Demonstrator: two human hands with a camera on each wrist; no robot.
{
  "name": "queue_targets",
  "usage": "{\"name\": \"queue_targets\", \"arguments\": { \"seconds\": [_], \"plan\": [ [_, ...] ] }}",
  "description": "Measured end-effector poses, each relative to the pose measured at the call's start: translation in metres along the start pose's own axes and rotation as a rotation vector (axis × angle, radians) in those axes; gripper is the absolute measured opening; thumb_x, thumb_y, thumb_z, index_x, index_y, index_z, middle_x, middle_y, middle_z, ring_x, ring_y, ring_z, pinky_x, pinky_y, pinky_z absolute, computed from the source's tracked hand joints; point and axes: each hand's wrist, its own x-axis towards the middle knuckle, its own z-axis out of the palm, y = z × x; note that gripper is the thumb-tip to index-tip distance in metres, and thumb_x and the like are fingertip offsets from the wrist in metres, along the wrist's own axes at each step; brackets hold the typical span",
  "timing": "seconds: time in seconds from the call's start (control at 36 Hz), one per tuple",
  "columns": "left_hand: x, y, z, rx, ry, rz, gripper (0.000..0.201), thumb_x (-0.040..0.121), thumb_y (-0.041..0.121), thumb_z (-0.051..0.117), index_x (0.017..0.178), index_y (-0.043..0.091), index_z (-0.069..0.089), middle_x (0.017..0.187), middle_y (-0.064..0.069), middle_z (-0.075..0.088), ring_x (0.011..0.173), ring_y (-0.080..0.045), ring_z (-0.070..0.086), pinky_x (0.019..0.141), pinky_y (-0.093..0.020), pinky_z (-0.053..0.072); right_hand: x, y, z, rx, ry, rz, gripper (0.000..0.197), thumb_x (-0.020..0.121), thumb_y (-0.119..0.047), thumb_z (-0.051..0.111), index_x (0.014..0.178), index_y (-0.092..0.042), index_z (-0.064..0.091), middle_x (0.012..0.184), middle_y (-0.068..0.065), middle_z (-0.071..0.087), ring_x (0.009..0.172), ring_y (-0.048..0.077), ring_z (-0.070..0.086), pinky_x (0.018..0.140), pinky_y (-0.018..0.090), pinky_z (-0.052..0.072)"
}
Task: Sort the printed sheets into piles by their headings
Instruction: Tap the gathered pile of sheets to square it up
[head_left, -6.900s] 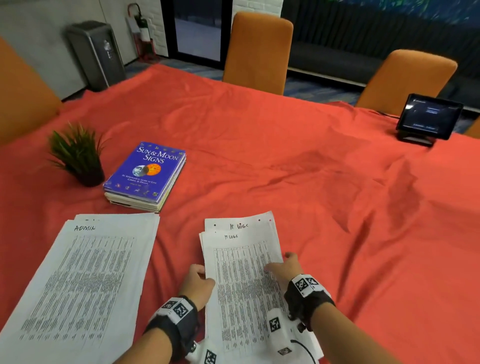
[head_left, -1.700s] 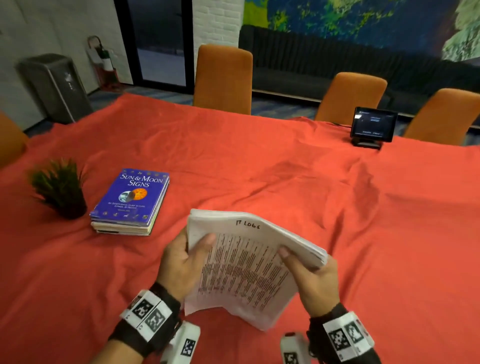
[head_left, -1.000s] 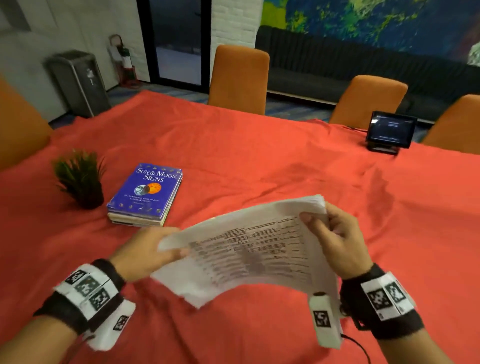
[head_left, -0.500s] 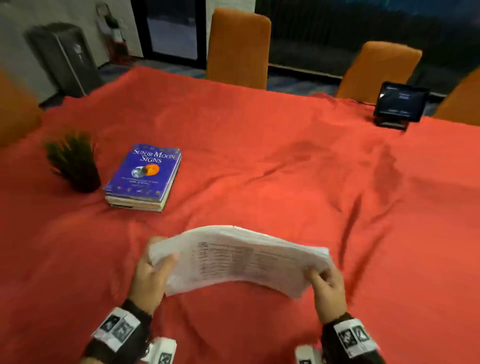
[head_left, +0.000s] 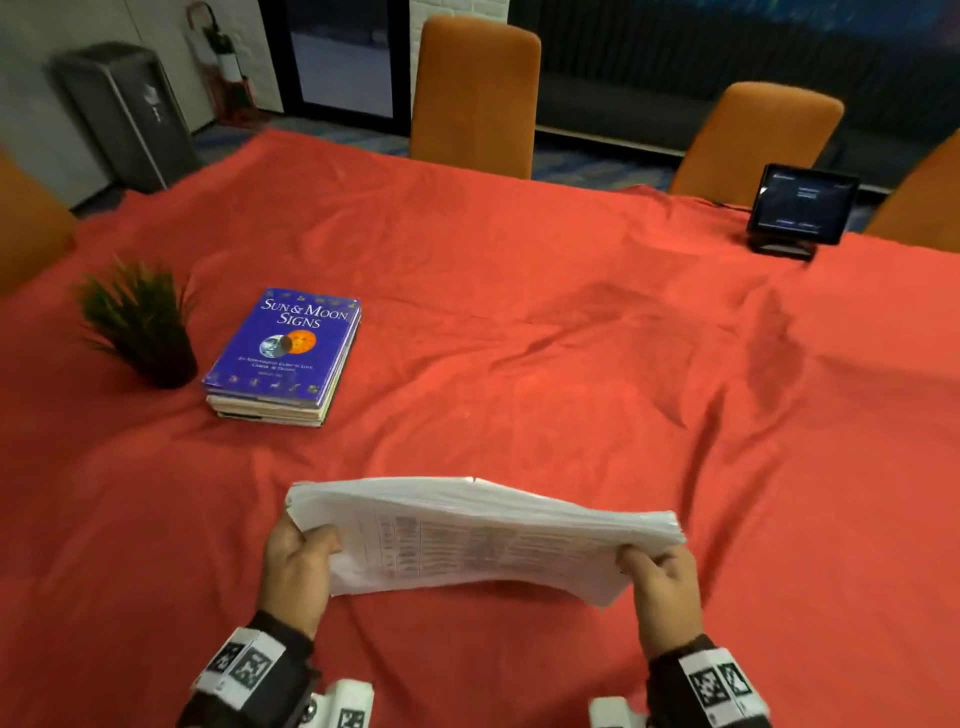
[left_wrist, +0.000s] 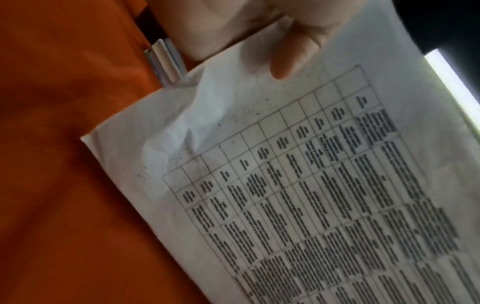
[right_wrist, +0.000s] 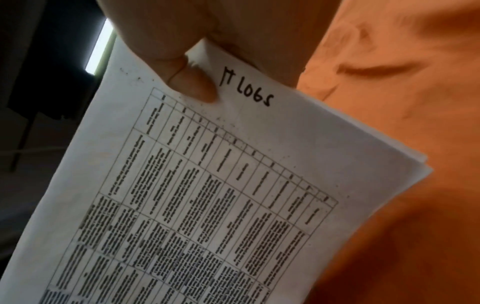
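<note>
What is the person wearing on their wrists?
Each wrist has a dark band with white patches printed with black-and-white square codes. See one on the left wrist band and one on the right wrist band. Below each sits a white camera block with another code. The hands are bare, no gloves.

My fingers are tucked behind the stack of sheets (head_left: 483, 540), so I only see my thumbs on the front. The printed table text blurs into dashes in every view; only the handwritten "IT LOGS" heading (right_wrist: 246, 88) reads, and just from the right wrist. The sheets underneath hide their headings. The small screen (head_left: 802, 208) at the far corner shows text too tiny to make out. My forearms run off the bottom edge.
</note>
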Motion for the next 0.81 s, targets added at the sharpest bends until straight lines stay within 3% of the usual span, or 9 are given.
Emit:
{"name": "queue_targets", "arguments": {
  "seconds": [0.08,0.14,0.25,0.36,0.5,0.56,0.64,0.72,0.81],
  "plan": [
    [-0.003,-0.012,0.0,0.062,-0.034,-0.09,0.024,0.074,-0.01,0.051,0.082,0.01,0.062,0.068,0.003,0.069,0.075,-0.024,0.06,0.065,-0.031,0.047,-0.002,0.016,-0.003,-0.068,-0.025,0.061,0.043,0.074,0.031,0.047,0.059,-0.006,0.061,0.051,-0.01,0.057,0.05,-0.004,0.047,0.05,0.014,0.04],
    [-0.001,-0.008,0.003,0.09,-0.047,-0.081,0.03,0.079,-0.016,0.047,0.078,0.011,0.062,0.062,0.009,0.07,0.069,-0.015,0.061,0.062,-0.025,0.049,0.0,0.011,-0.008,-0.076,-0.051,0.033,0.04,0.074,0.032,0.047,0.065,-0.004,0.063,0.056,-0.008,0.06,0.054,-0.002,0.05,0.053,0.014,0.042],
    [0.007,0.022,0.009,0.155,-0.067,0.027,0.02,0.064,0.006,0.049,0.073,0.015,0.064,0.061,0.02,0.068,0.062,-0.004,0.058,0.056,-0.009,0.045,0.01,-0.019,-0.021,-0.077,-0.117,-0.072,0.021,0.065,0.007,0.05,0.077,-0.009,0.057,0.069,-0.005,0.056,0.066,0.008,0.049,0.06,0.017,0.041],
    [0.014,0.066,0.021,0.264,-0.089,0.25,0.031,0.064,0.009,0.045,0.073,0.027,0.068,0.066,0.018,0.068,0.059,0.003,0.056,0.056,-0.012,0.045,0.017,-0.063,-0.03,-0.283,-0.211,-0.222,0.05,0.066,-0.001,0.06,0.107,-0.028,0.057,0.108,-0.009,0.066,0.107,0.012,0.06,0.093,0.022,0.043],
    [0.015,0.13,0.045,0.593,-0.148,0.642,0.006,0.068,0.013,0.047,0.062,0.013,0.049,0.048,-0.008,0.041,0.053,-0.035,0.041,0.05,-0.044,0.043,0.02,-0.131,0.011,-0.5,-0.499,-0.473,0.083,0.07,-0.042,0.081,0.141,-0.026,0.042,0.141,-0.018,0.047,0.132,-0.007,0.04,0.107,0.008,0.028],
    [0.006,0.159,0.059,0.717,-0.164,0.74,0.016,0.067,0.013,0.047,0.058,0.022,0.037,0.045,-0.003,0.028,0.051,-0.028,0.031,0.046,-0.038,0.038,0.024,-0.147,0.036,-0.556,-0.612,-0.481,0.072,0.071,-0.046,0.079,0.135,-0.031,0.049,0.131,-0.021,0.055,0.122,-0.008,0.048,0.102,0.013,0.037],
    [-0.009,0.191,0.076,0.809,-0.198,0.831,0.009,0.066,0.015,0.049,0.064,0.022,0.043,0.048,0.005,0.037,0.054,-0.026,0.042,0.049,-0.035,0.042,0.028,-0.159,0.063,-0.432,-0.691,-0.395,0.016,0.083,-0.031,0.074,0.093,-0.021,0.068,0.076,-0.018,0.064,0.068,-0.004,0.056,0.063,0.024,0.047],
    [-0.011,0.207,0.08,0.817,-0.206,0.896,0.009,0.064,0.014,0.052,0.072,0.017,0.052,0.062,0.004,0.051,0.064,-0.024,0.053,0.058,-0.038,0.047,0.031,-0.156,0.071,-0.159,-0.616,-0.304,0.021,0.089,-0.025,0.069,0.082,-0.006,0.07,0.063,-0.01,0.063,0.061,-0.001,0.051,0.056,0.025,0.044],
    [-0.002,0.212,0.067,0.701,-0.218,0.972,0.014,0.066,0.015,0.057,0.078,0.022,0.058,0.078,0.006,0.057,0.076,-0.019,0.057,0.071,-0.039,0.048,0.03,-0.15,0.07,-0.066,-0.515,-0.3,0.043,0.086,-0.044,0.067,0.085,-0.001,0.07,0.07,0.009,0.062,0.071,0.01,0.051,0.06,0.036,0.043]
  ]
}}
